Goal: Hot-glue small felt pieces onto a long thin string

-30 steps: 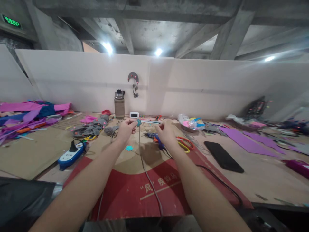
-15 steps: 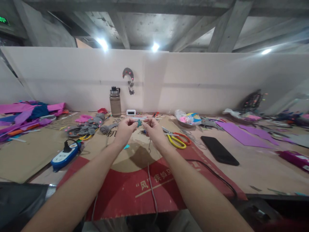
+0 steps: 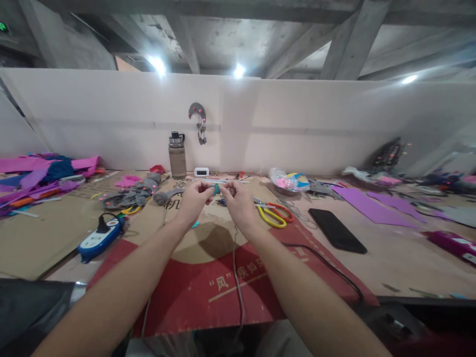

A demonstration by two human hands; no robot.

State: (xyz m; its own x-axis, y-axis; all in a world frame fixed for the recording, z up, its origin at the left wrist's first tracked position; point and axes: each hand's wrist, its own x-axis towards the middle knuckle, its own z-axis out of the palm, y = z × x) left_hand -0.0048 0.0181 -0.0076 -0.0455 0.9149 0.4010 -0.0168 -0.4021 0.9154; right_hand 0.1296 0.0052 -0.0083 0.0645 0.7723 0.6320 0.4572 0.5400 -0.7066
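Note:
Between my two hands, over the cardboard, is a small teal piece (image 3: pixel 216 188) that looks like felt. My left hand (image 3: pixel 195 201) pinches its left side between thumb and fingers. On the other side, the fingertips of my right hand (image 3: pixel 238 202) are pressed together at its right edge. A thin grey cord (image 3: pixel 238 277) hangs below my right hand and runs down over the red printed part of the cardboard (image 3: pixel 178 297). Whether the cord is fixed to the teal piece cannot be made out. A turquoise scrap (image 3: pixel 195 224) lies below my left hand.
Scissors with yellow and orange handles (image 3: pixel 273 218) lie right of my right hand, near a black phone (image 3: pixel 336 230). At left are a blue-and-white power strip (image 3: pixel 100 240) and grey felt pieces (image 3: pixel 136 196). A water bottle (image 3: pixel 177 156) stands at the back.
Both hands stay at nearly the same spot, still pinching the teal piece. The grey cord below my right hand has shifted slightly right and hangs straighter.

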